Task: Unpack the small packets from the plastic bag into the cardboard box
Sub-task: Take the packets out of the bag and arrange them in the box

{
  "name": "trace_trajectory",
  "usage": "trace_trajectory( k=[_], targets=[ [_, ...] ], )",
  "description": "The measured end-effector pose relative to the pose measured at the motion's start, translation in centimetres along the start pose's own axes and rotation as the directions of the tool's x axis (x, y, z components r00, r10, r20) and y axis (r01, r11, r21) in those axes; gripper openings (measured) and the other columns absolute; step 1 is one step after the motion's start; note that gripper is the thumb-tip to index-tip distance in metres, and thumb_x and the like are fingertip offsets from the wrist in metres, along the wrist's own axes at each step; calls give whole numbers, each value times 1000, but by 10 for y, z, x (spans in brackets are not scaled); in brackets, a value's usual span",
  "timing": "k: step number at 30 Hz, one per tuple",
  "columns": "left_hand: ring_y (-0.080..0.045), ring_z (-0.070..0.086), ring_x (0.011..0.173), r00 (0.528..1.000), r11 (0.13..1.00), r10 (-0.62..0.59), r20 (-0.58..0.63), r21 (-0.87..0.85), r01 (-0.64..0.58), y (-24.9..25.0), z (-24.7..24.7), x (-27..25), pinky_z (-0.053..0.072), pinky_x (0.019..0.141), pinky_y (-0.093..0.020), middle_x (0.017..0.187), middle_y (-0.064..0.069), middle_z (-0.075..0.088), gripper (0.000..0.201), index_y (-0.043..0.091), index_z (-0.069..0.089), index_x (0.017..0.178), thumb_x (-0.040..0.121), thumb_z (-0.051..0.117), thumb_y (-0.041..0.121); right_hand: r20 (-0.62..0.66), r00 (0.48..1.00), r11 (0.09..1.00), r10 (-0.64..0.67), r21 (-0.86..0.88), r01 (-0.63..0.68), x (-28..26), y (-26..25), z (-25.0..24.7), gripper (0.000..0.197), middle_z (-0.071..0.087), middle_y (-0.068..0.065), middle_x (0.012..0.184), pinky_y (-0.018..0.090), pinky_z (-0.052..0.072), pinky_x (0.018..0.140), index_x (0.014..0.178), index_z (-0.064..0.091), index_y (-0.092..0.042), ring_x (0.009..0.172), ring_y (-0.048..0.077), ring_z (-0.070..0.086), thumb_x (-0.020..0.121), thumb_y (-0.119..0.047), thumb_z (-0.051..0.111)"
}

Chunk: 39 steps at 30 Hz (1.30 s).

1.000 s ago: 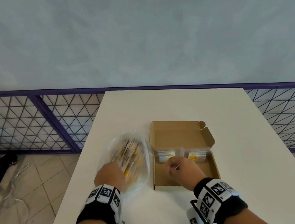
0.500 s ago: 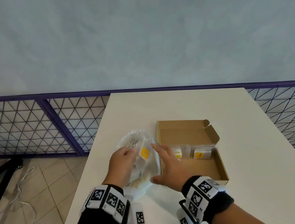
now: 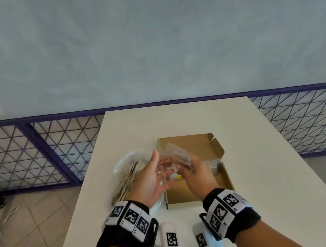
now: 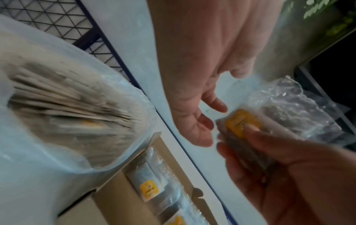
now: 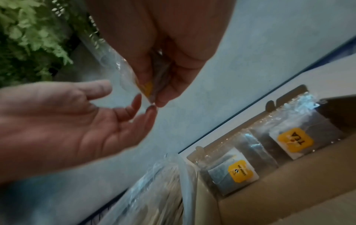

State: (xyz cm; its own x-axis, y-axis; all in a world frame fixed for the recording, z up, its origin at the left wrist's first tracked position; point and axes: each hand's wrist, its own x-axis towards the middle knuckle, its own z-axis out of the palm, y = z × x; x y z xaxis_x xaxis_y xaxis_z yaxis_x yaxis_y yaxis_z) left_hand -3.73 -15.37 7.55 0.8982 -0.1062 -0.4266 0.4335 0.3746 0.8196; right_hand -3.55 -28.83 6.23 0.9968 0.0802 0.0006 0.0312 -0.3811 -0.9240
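Head view shows a small stack of clear packets (image 3: 180, 157) with a yellow label, raised above the near-left part of the cardboard box (image 3: 197, 194) and held in the right hand (image 3: 196, 176). That hand's fingers (image 5: 142, 67) and thumb curl round the stack and pinch it at its lower end; in the left wrist view the yellow label (image 4: 242, 122) sits just past the thumb tip, and crinkled clear wrap sticks out beyond the hand. The left hand (image 3: 151, 179) is raised just beside the stack, palm turned toward it, its fingers (image 5: 133, 105) relaxed and slightly spread, holding nothing; whether a fingertip touches the packets cannot be told.

Below the hands the box lies open on the white tabletop (image 3: 269, 171), lid flap folded back at the far side. Two more packets lie in its far half, side by side: one (image 5: 233, 173) with a yellow label on the left and one (image 5: 294, 143) whose label reads "TEA" on the right. The near half of the box floor shows bare cardboard.

The plastic bag (image 3: 129, 176) lies on the tabletop touching the box's left wall, its clear film bulging round a fanned stack of many packets seen edge-on.

Both wrists wear black bands with white coded markers. Behind the tabletop stand a purple-framed wire mesh fence (image 3: 26, 155) and a pale wall.
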Motion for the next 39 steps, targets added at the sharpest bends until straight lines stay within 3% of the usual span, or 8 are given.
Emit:
trace_trajectory(
  k=[3, 7, 11, 16, 22, 27, 30, 39],
  targets=[
    [-18, 57, 100, 998, 972, 53, -24, 228, -47, -9, 8, 5, 44, 77, -28, 112, -3, 60, 28, 19, 52, 116, 91, 56, 32, -1, 995, 950, 96, 298, -91, 0, 1, -10, 21, 64, -8, 84, 21, 50, 64, 101, 55, -30, 70, 7, 60, 90, -12, 57],
    [-13, 50, 64, 992, 934, 122, -8, 338, -112, -14, 18, 7, 41, 62, -25, 75, -2, 56, 3, 15, 59, 88, 91, 59, 15, 10, 992, 957, 125, 264, -123, -2, 5, -23, 14, 60, -1, 71, 19, 46, 52, 84, 50, -21, 58, 11, 54, 87, -18, 63],
    [-10, 51, 56, 984, 910, 173, -37, 389, -145, -16, 25, 12, 40, 53, -19, 66, -2, 61, 14, 16, 66, 78, 91, 59, 15, -6, 986, 937, 166, 312, -156, -3, 12, -36, 18, 50, 4, 65, 18, 40, 47, 80, 50, -8, 53, 15, 47, 90, -20, 58],
    [-9, 61, 63, 985, 928, 165, -53, 347, -137, -18, 33, 14, 45, 55, -16, 76, -3, 68, 17, 16, 71, 80, 91, 58, 14, -67, 973, 885, 220, 434, -170, -1, 13, -52, 30, 43, 0, 59, 21, 33, 49, 63, 49, -15, 53, 14, 40, 92, -17, 50],
    [-10, 62, 63, 983, 988, 147, -111, 66, -140, -16, 32, 19, 47, 49, -16, 76, -6, 68, 12, 10, 64, 85, 92, 55, 14, -70, 958, 811, 276, 553, -193, 1, 17, -60, 21, 58, 3, 69, 18, 43, 47, 81, 61, -11, 61, 14, 55, 94, -15, 46],
    [-18, 59, 75, 934, 962, 175, -311, -146, -229, -9, 31, 25, 48, 67, -32, 83, -9, 62, 11, 13, 53, 88, 96, 46, 18, -157, 960, 888, 234, 436, -145, 4, 25, -61, 19, 59, -1, 66, 20, 46, 51, 80, 60, -15, 55, 8, 58, 95, -23, 49],
    [-23, 64, 87, 959, 970, 155, -239, -148, -194, -10, 40, 22, 52, 74, -37, 101, -14, 68, 20, 9, 51, 108, 98, 44, 24, -195, 966, 942, 171, 320, -102, 8, 26, -62, 20, 52, -3, 59, 31, 45, 59, 72, 57, -19, 57, 16, 50, 91, -27, 57],
    [-14, 69, 85, 998, 996, 38, 45, 79, -42, -14, 59, 11, 55, 72, -31, 95, -2, 70, 12, 18, 58, 105, 93, 55, 18, -97, 995, 998, 39, 57, -34, 8, 28, -56, 37, 41, -3, 54, 18, 30, 48, 64, 47, -11, 49, 8, 37, 77, -35, 72]
  ],
)
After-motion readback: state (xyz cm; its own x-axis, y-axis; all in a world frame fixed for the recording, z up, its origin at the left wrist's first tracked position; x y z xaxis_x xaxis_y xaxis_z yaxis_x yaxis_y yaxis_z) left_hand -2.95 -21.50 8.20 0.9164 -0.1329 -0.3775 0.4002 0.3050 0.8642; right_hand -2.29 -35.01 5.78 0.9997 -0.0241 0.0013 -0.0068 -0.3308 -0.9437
